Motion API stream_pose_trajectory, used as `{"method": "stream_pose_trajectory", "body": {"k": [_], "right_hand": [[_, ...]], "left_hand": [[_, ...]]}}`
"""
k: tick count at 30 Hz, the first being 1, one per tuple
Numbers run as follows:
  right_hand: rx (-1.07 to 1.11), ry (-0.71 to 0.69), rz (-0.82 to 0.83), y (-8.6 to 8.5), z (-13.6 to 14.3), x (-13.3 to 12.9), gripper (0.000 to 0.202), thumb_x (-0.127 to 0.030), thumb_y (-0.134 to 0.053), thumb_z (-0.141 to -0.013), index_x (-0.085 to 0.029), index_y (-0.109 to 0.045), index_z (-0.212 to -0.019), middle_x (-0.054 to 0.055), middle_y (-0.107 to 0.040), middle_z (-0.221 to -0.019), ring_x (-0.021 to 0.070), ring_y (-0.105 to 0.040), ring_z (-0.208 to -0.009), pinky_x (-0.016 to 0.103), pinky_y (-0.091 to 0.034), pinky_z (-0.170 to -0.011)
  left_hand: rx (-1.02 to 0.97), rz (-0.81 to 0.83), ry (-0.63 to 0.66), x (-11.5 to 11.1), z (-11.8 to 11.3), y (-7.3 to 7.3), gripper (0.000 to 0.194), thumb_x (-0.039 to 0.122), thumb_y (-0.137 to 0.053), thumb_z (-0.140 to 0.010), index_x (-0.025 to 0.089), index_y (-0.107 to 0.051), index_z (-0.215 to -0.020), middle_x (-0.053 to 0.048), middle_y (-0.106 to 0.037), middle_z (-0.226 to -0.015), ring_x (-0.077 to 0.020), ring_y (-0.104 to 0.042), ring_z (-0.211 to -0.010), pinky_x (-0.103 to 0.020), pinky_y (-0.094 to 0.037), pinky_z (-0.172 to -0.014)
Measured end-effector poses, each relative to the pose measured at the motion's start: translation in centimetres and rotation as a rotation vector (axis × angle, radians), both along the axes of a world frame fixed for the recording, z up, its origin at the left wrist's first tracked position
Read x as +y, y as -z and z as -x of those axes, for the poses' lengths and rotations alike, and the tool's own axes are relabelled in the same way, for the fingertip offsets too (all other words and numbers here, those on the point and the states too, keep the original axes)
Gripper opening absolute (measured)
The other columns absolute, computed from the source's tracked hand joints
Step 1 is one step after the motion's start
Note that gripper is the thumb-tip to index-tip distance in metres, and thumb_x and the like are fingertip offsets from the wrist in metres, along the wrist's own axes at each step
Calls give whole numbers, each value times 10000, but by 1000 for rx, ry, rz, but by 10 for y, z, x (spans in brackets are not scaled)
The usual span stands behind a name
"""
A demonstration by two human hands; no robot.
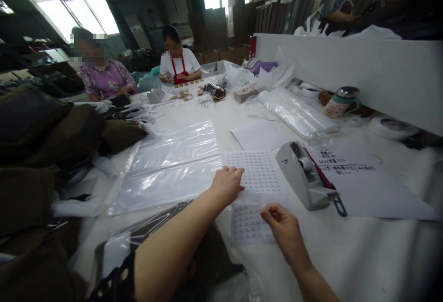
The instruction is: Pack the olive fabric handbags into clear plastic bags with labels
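On a white table (349, 251) we see a person's left hand (226, 184) resting over the lower left of a printed label sheet (261, 168), its thumb apart from the bent fingers. The right hand (282, 223) is nearer the camera, thumb and forefinger tips drawn together at the upper right of another printed sheet (251, 226); we cannot tell whether anything small is pinched between them. The 2 sheets, both marked with rows of tiny print, lie in front of the person, between a flat stack of clear plastic bags (169, 168) on the left and a grey tape dispenser (297, 177) on the right. Beyond the dispenser we note a large paper (391, 191) with dark handwriting, and farther back a lidded mug (337, 103), beside more clear plastic packaging (297, 113). Dark brown fabric goods (76, 127) are heaped along the left side. Across the table we count 2 co-workers: 1 in a purple apron (113, 83), the other in a white shirt and red apron (180, 71), seated behind small brown cards (183, 94) and a dark tangled bundle (216, 91). At upper right, we make out part of another person (339, 14) behind a white panel (346, 62). Tall windows (67, 0) light the rear wall.
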State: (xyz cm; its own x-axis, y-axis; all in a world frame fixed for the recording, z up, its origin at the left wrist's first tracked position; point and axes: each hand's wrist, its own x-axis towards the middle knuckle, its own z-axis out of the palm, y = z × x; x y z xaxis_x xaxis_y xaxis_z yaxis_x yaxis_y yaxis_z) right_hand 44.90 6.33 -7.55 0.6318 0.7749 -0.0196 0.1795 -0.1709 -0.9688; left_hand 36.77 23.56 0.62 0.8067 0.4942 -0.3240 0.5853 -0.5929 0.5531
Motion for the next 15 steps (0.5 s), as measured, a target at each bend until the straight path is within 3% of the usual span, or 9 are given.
{"method": "stream_pose_trajectory", "body": {"k": [2, 4, 6, 8, 10, 12, 15], "right_hand": [[313, -35, 39, -15, 3, 4, 354, -523, -622, -754, -174, -565, -743, 11, -553, -680, 157, -520, -644, 277, -463, -629], [458, -105, 44, -27, 9, 3, 381, -539, -653, -713, -170, -585, -779, 9, -558, -710, 154, -525, -668, 283, -473, -679], [471, -180, 93, -34, 15, 0, 394, -540, -688, -673, -179, -609, -811, 20, -579, -763, 173, -549, -722, 300, -480, -720], [414, -275, 178, -39, 21, 4, 422, -551, -709, -636, -195, -629, -848, 43, -605, -815, 210, -573, -783, 314, -487, -726], [296, -391, 257, -51, 34, 19, 450, -586, -695, -623, -207, -643, -860, 55, -613, -768, 222, -576, -749, 304, -488, -655], [177, -568, 297, -77, 61, 40, 447, -622, -656, -635, -208, -648, -804, 43, -577, -646, 197, -539, -640, 282, -458, -565], [96, -874, 302, -129, 130, 69, 436, -629, -618, -665, -195, -615, -703, 10, -519, -591, 149, -476, -558, 259, -416, -522]], "left_hand": [[-260, -251, -19, -13, 29, -34, 440, 222, -526, -837, 177, -447, -1268, -110, -486, -1313, -272, -387, -1238, -463, -289, -1054], [-539, -512, -8, -39, 76, -63, 316, 208, -487, -865, 188, -515, -1179, -85, -558, -1232, -221, -475, -1150, -418, -371, -1010], [-705, -645, -1, -77, 133, -77, 260, 166, -498, -849, 186, -558, -1101, -79, -616, -1144, -192, -541, -1059, -365, -444, -947], [-799, -732, -39, -116, 188, -70, 211, 194, -513, -846, 210, -585, -1044, -60, -666, -1047, -174, -589, -970, -314, -498, -876], [-833, -869, -161, -146, 239, -51, 180, 215, -493, -859, 253, -599, -1000, -35, -695, -937, -162, -623, -871, -299, -530, -806], [-742, -944, -356, -165, 283, -30, 205, 173, -488, -842, 248, -600, -997, -49, -690, -922, -171, -627, -861, -316, -538, -791], [-497, -861, -682, -173, 328, -12, 271, 143, -495, -821, 192, -587, -1072, -97, -646, -1054, -204, -585, -1005, -366, -513, -872]]}}
